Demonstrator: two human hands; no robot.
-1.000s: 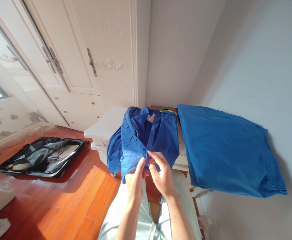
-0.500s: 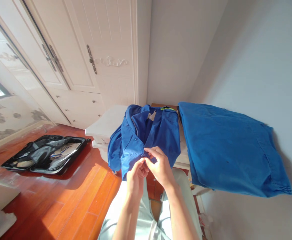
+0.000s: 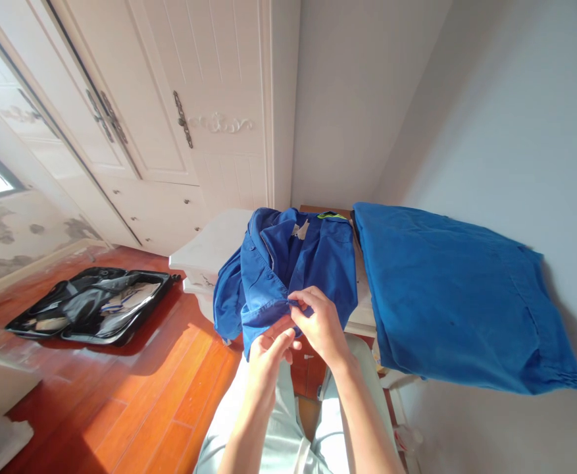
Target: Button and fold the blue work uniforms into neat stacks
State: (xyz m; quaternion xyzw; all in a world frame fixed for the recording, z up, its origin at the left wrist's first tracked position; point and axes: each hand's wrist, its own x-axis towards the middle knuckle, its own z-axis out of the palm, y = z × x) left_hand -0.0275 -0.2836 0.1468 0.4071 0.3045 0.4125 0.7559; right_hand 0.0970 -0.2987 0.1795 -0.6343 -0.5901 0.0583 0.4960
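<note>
A blue work jacket (image 3: 263, 276) with a buttoned front lies in front of me, its collar and a pale label toward the far side. My right hand (image 3: 320, 326) pinches the front edge of the jacket with thumb and fingertips, near its lower part. Just below and to the left, my left hand (image 3: 271, 345) is at the jacket's lower edge, its fingers apart and partly overlapping the cloth. Whatever lies between the right fingertips, beyond the cloth edge, is too small to make out.
Folded blue cloth (image 3: 456, 296) lies to the right against the wall. A white cabinet top (image 3: 209, 240) shows left of the jacket. An open black suitcase (image 3: 91, 306) with things inside lies on the wooden floor (image 3: 170, 388). A white wardrobe (image 3: 229, 79) stands behind.
My left hand has loosened from its pinch and moved slightly down, its fingers spreading. My right hand keeps hold of the jacket's edge, shifted slightly.
</note>
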